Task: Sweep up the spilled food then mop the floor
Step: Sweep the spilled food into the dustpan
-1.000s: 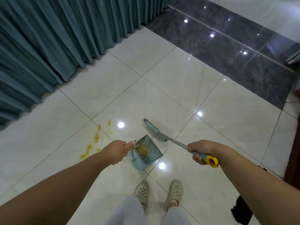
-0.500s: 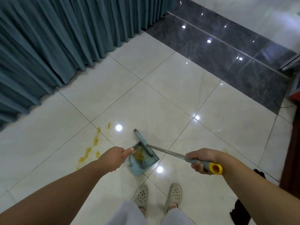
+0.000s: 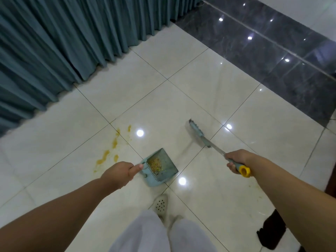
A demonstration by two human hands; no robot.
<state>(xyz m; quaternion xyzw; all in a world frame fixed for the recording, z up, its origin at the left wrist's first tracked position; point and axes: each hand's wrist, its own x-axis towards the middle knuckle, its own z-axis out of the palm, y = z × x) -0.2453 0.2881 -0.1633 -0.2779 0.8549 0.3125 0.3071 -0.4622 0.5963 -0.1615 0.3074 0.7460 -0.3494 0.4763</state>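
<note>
Head view: your left hand (image 3: 119,174) grips the dustpan (image 3: 160,167) handle, fingers curled round it, thumb along the top; the pan carries a small heap of food (image 3: 155,163). Your right hand (image 3: 236,160) is clenched round the broom (image 3: 203,138) shaft just above its yellow cap, brush head out over the floor (image 3: 181,99), apart from the pan. Yellow smears (image 3: 106,154) lie on the tile left of the pan. Both tools look light and stiff; keep the pan level, since loose crumbs would likely slide out. The smears look wet, probably mop work.
</note>
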